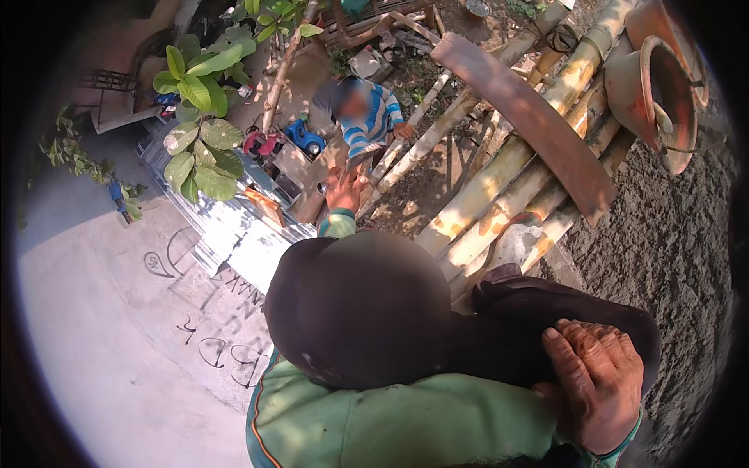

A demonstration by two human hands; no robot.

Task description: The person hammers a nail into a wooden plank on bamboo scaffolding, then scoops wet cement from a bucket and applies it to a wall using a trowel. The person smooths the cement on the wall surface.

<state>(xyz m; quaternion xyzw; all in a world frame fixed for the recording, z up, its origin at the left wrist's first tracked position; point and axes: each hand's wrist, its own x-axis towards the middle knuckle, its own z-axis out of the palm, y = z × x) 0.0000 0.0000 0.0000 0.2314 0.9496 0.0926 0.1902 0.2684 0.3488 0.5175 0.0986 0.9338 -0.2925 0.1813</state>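
Bamboo-strewn yard, right hand on dark cloth

I stand outdoors in bright sun. Pale concrete ground spreads to my left, bare dirt to my right. Bamboo poles lie stacked ahead beside clay pots, and a leafy plant grows nearby.

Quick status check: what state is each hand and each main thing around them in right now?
right hand: resting flat on dark cloth, fingers bent.
left hand: stretched forward, at a wooden plank; grip unclear.
bamboo poles: lying stacked, slanted.
rusty curved metal sheet: lying across the poles.
clay pots: tipped on their sides.
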